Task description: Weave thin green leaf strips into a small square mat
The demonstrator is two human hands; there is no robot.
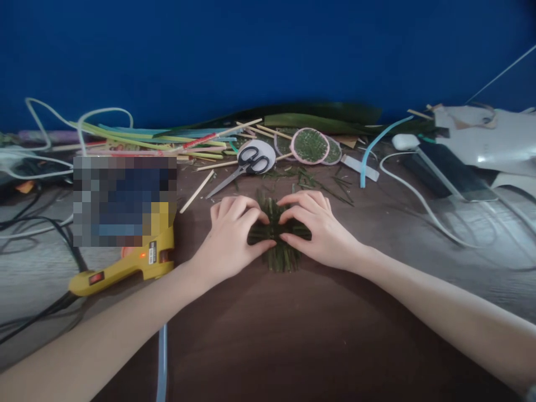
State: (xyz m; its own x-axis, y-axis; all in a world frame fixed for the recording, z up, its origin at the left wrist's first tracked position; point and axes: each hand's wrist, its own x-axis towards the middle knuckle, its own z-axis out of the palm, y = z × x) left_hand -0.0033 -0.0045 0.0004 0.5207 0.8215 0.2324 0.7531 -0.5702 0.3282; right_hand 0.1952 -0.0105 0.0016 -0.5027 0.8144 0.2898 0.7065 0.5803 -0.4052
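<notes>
A small bundle of dark green leaf strips [278,255] lies on the brown table [293,335] in the middle of the view. My left hand [230,237] presses on its left side, with thumb and forefinger pinched around the strips. From the right, my right hand [320,229] does the same, its fingertips meeting the left hand's over the bundle. The strips stick out above and below my fingers.
A yellow glue gun [134,265] lies at the left beside a blurred patch. Black-handled scissors [245,166], round green woven discs [310,146], long leaves, coloured strips and sticks lie behind. White cables [419,195] and white devices sit at the right.
</notes>
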